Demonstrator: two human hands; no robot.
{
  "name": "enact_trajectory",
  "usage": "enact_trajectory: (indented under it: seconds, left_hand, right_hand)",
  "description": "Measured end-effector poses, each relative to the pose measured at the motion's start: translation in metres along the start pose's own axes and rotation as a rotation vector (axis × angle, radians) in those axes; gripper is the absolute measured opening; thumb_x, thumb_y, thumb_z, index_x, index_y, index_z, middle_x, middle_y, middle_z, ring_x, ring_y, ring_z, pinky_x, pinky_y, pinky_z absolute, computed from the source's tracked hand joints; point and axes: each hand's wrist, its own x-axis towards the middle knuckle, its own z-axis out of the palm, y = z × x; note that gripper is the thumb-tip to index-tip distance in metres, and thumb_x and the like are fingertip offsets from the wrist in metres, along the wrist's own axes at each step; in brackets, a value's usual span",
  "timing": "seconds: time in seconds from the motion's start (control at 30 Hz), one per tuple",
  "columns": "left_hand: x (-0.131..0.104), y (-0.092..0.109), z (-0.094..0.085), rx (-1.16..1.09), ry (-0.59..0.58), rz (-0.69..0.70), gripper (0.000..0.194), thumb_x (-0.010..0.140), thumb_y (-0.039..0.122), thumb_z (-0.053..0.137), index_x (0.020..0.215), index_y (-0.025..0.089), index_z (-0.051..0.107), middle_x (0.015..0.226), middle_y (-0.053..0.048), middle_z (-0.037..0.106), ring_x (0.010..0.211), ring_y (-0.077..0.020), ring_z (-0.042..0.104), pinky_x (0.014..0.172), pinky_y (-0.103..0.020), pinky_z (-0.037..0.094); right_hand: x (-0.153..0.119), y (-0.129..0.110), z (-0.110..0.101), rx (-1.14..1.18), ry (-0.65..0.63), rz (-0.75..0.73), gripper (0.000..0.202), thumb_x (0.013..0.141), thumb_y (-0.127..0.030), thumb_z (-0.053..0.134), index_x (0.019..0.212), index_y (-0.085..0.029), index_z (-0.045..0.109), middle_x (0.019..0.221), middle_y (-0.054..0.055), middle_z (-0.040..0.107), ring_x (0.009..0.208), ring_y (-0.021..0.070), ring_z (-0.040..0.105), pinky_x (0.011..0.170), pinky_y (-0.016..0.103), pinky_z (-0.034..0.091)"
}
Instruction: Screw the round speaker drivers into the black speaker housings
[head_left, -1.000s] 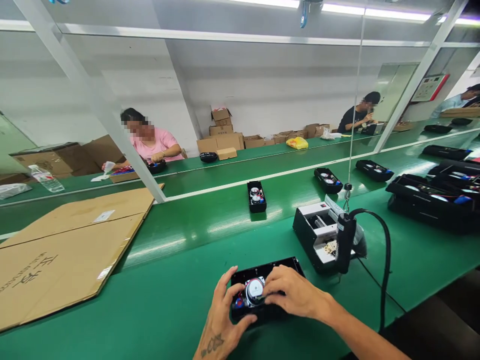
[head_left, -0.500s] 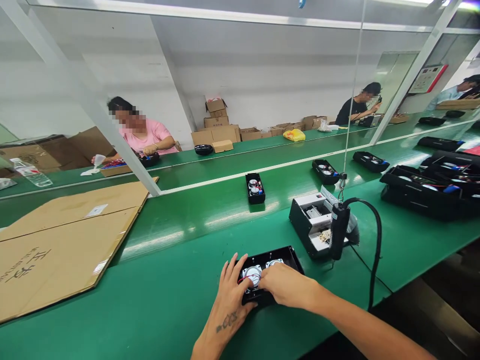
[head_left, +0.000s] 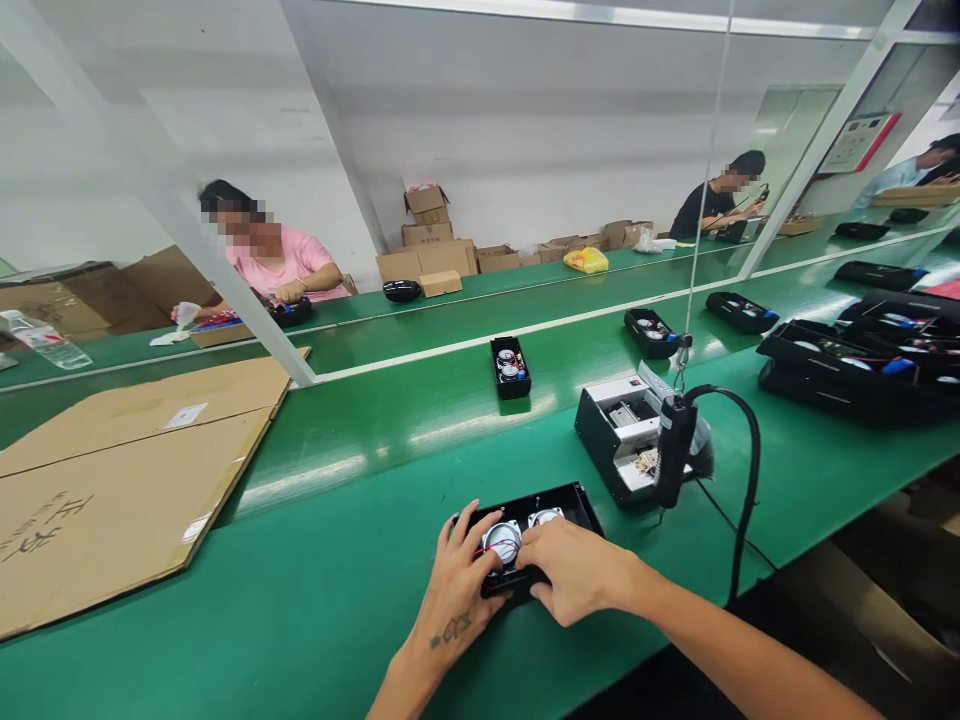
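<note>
Across the green bench (head_left: 247, 620) I see flat cardboard (head_left: 142, 480) at far left. My left hand (head_left: 459, 580) grips the left end of the black case (head_left: 576, 505), which lies on the bench, round speakers (head_left: 500, 541) inside. My right hand (head_left: 574, 565) bends over them; I can't tell whether it pinches anything. Rightward, a black driver tool (head_left: 676, 455) hangs.

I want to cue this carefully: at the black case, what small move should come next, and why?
Perhaps ease the red wire aside with the right hand, since it crosses the round speaker close to that hand. The left hand holds the black case, which should steady it. The right fingertips are hidden, so go gently.
</note>
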Motion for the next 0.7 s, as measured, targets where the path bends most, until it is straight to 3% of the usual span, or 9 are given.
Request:
enact_trajectory:
  seconds: [0.1, 0.17, 0.23, 0.3, 0.43, 0.57, 0.7]
  left_hand:
    - [0.011, 0.004, -0.01, -0.161, -0.096, -0.153, 0.027, 0.069, 0.017, 0.09, 0.091, 0.028, 0.079, 0.155, -0.009, 0.066, 0.154, -0.0485, 0.047, 0.122, -0.079, 0.039]
    - [0.026, 0.003, -0.019, -0.295, -0.195, -0.294, 0.028, 0.065, 0.021, 0.094, 0.088, 0.029, 0.081, 0.156, -0.006, 0.065, 0.152, -0.0456, 0.051, 0.124, -0.071, 0.04]
    - [0.046, -0.002, -0.027, -0.39, -0.266, -0.374, 0.024, 0.062, 0.028, 0.097, 0.08, 0.028, 0.08, 0.156, -0.005, 0.064, 0.141, -0.0405, 0.062, 0.12, -0.06, 0.049]
    - [0.065, -0.012, -0.033, -0.441, -0.312, -0.393, 0.026, 0.06, 0.036, 0.098, 0.072, 0.026, 0.078, 0.152, -0.003, 0.067, 0.129, -0.0355, 0.07, 0.113, -0.052, 0.054]
    - [0.09, -0.031, -0.036, -0.531, -0.383, -0.422, 0.03, 0.054, 0.042, 0.098, 0.063, 0.026, 0.075, 0.14, 0.0, 0.074, 0.126, -0.0323, 0.071, 0.111, -0.043, 0.055]
    - [0.095, -0.035, -0.037, -0.596, -0.435, -0.434, 0.032, 0.053, 0.048, 0.097, 0.059, 0.027, 0.072, 0.133, 0.001, 0.076, 0.124, -0.0304, 0.071, 0.109, -0.04, 0.055]
    - [0.095, -0.033, -0.037, -0.629, -0.454, -0.455, 0.033, 0.052, 0.05, 0.096, 0.058, 0.028, 0.073, 0.133, 0.001, 0.076, 0.127, -0.0318, 0.069, 0.111, -0.041, 0.053]
  right_hand:
    - [0.001, -0.007, 0.006, 0.004, 0.046, 0.055, 0.036, 0.087, -0.017, 0.07, 0.123, -0.018, 0.072, 0.122, 0.012, 0.078, 0.109, 0.0304, 0.075, 0.095, 0.038, 0.051]
    - [0.007, -0.008, 0.002, 0.0, 0.06, 0.086, 0.043, 0.09, -0.013, 0.067, 0.132, -0.018, 0.068, 0.126, 0.013, 0.078, 0.113, 0.0308, 0.074, 0.101, 0.041, 0.049]
    - [0.017, -0.002, -0.01, 0.006, 0.048, 0.103, 0.037, 0.09, -0.015, 0.067, 0.127, -0.021, 0.071, 0.119, 0.011, 0.082, 0.11, 0.0297, 0.076, 0.098, 0.038, 0.049]
    - [0.03, 0.007, -0.027, 0.016, 0.022, 0.123, 0.031, 0.087, -0.024, 0.072, 0.118, -0.025, 0.077, 0.107, 0.008, 0.084, 0.102, 0.029, 0.078, 0.083, 0.033, 0.05]
    - [0.053, 0.022, -0.051, 0.014, -0.036, 0.165, 0.041, 0.071, -0.037, 0.083, 0.111, -0.028, 0.081, 0.096, 0.007, 0.083, 0.094, 0.0307, 0.077, 0.065, 0.03, 0.045]
    - [0.059, 0.023, -0.053, 0.01, -0.059, 0.147, 0.035, 0.072, -0.041, 0.079, 0.103, -0.025, 0.08, 0.088, 0.007, 0.081, 0.081, 0.0277, 0.075, 0.058, 0.03, 0.039]
    - [0.055, 0.024, -0.047, -0.003, -0.038, 0.126, 0.032, 0.074, -0.04, 0.077, 0.103, -0.026, 0.078, 0.089, 0.005, 0.082, 0.084, 0.0277, 0.075, 0.061, 0.031, 0.037]
